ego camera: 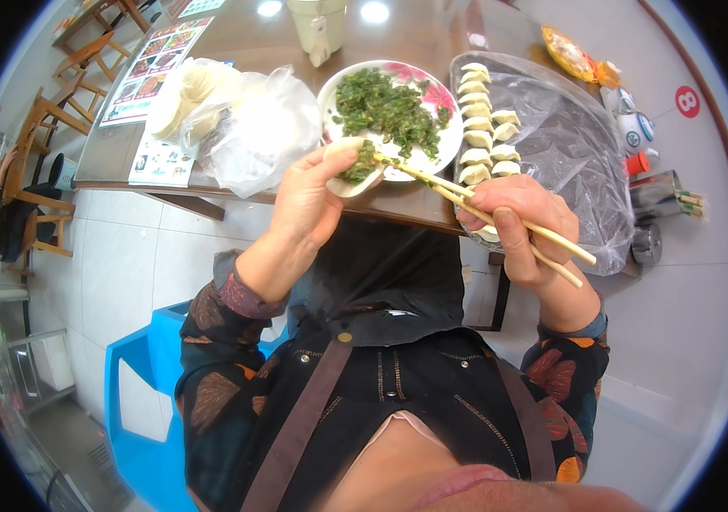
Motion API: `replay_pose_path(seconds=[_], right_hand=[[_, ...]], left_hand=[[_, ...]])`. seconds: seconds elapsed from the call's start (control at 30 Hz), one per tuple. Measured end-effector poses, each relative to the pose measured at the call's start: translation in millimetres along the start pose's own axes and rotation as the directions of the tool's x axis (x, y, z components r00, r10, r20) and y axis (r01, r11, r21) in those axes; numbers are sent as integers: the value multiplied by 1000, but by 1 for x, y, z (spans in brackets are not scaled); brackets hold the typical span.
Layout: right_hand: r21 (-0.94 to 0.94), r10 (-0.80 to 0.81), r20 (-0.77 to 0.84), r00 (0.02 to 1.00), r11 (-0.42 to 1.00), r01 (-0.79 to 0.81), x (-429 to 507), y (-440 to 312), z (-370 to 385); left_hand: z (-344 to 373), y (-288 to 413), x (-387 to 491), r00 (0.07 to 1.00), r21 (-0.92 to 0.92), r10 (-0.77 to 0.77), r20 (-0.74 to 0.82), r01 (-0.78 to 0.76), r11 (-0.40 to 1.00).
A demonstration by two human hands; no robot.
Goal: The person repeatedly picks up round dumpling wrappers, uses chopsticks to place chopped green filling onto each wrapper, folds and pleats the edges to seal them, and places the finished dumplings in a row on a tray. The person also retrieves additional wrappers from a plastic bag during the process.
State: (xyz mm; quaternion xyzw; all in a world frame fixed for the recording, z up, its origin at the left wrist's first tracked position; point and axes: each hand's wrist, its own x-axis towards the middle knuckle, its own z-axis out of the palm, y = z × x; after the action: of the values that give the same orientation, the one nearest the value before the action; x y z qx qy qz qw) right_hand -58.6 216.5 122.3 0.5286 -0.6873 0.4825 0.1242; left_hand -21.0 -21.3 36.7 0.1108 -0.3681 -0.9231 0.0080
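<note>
My left hand [312, 192] cups a round dumpling wrapper [346, 185] with chopped green filling [361, 165] on it, just above the table's front edge. In my right hand [524, 224] is a pair of wooden chopsticks [447, 189], their tips touching that filling. Behind the wrapper stands a white plate [453, 137] with pink flowers, bearing a heap of chopped greens [383, 105]. To its right, a tray covered in clear plastic [562, 153] holds two rows of folded dumplings [477, 121]. My right hand partly hides the tray's near end.
Left on the brown table [255, 38] are a stack of wrappers [178, 105], a crumpled plastic bag [261, 134] and a picture menu [159, 70]. A pale green bin [316, 25] stands behind the plate. At right are a teapot [635, 131] and a metal chopstick holder [658, 195]. A blue stool [140, 377] is beside me.
</note>
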Motion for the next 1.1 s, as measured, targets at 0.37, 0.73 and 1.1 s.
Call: replay_pose_path(seconds=[0.37, 0.73, 1.1], right_hand=[[76, 86, -187, 979, 994, -73, -7, 9, -2], [218, 471, -189, 862, 876, -431, -4, 23, -20], [470, 508, -199, 838, 800, -373, -11, 34, -10]], left_hand=[[-4, 2, 5, 999, 23, 36, 8, -37, 999], [-2, 11, 4, 998, -10, 60, 16, -60, 998], [7, 7, 9, 994, -69, 89, 56, -85, 994]])
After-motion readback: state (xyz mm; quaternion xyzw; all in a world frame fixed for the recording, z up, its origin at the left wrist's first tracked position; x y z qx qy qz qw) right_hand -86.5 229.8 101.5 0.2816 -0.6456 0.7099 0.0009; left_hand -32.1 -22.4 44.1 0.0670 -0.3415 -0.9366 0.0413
